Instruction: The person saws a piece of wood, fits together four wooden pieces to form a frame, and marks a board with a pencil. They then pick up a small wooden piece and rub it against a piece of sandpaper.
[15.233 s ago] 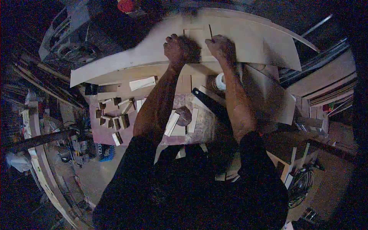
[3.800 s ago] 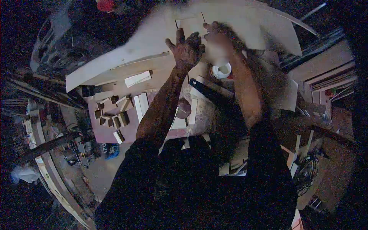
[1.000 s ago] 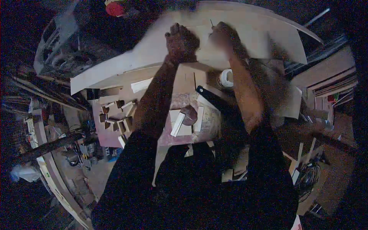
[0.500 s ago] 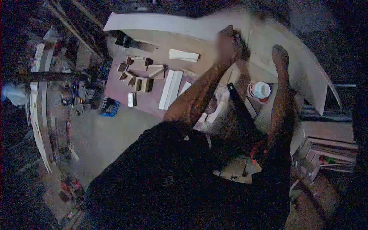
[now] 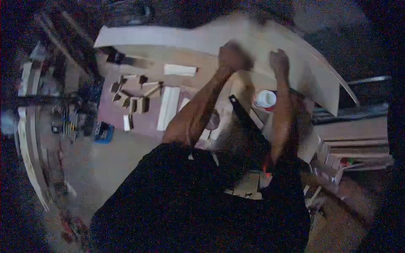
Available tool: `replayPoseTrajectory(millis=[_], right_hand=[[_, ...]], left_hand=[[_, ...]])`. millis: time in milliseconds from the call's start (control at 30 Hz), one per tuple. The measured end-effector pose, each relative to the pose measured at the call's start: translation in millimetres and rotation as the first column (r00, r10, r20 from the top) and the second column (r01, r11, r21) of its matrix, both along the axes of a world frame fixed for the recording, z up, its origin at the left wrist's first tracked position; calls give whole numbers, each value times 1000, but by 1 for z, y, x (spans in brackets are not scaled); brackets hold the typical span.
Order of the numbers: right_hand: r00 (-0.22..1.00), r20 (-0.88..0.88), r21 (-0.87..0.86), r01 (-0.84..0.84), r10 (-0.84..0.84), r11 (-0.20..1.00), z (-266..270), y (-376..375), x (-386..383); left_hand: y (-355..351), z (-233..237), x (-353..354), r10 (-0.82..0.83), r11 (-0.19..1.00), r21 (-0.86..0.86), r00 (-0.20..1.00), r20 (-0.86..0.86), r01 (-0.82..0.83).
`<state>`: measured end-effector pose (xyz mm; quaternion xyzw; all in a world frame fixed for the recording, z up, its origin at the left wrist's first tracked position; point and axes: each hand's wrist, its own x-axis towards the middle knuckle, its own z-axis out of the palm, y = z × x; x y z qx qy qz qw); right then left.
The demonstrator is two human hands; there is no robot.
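Note:
My left hand [image 5: 234,55] is at the curved wooden panel [image 5: 156,37], near its middle; it is blurred, and what it holds is hidden. To its right, my right hand [image 5: 279,62] has its fingers curled against the pale panel, with nothing plainly visible in them. A white tub [image 5: 265,99] stands beside my right forearm. Below my hands lies a long black tool [image 5: 244,116], its far end partly in shadow.
Small wooden blocks [image 5: 142,105] form a rough arc on the reddish board [image 5: 110,99]. Pale strips [image 5: 168,109] and a short piece [image 5: 180,70] lie nearby. A blue item [image 5: 103,133] sits at the left. Framed wood [image 5: 358,143] is stacked at the right.
The whole view has shifted, with the bench's things now further left. My left hand has come down lower along the panel, and my right hand stays near the panel with bent fingers.

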<state>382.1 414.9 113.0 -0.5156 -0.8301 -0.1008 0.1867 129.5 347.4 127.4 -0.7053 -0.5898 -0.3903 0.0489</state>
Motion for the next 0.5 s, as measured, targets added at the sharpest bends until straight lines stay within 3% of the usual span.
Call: replayPoseTrajectory(millis=[100,167,200,300,400,500], right_hand=[[996,90,206,8,-27,979,40,-35,-29],[984,78,194,145,-163,970,42,-35,-33],[986,168,16,15,-18,1000,48,-29,-26],[970,187,104,139,-157,985,52,-34,-38],[937,-122,-143,310,-327,940,66,-44,-54],[959,-186,-44,211,-215,977,18,-17,-31]], left_hand=[[-17,32,1,-53,989,-135,995,79,64],[-6,13,3,-46,991,-124,995,89,57],[-1,1,3,-38,991,-122,995,92,49],[-17,40,-2,-89,961,-256,994,56,101],[10,-4,0,33,964,-263,999,-18,-37],[15,-24,-6,6,994,-105,999,-39,-10]])
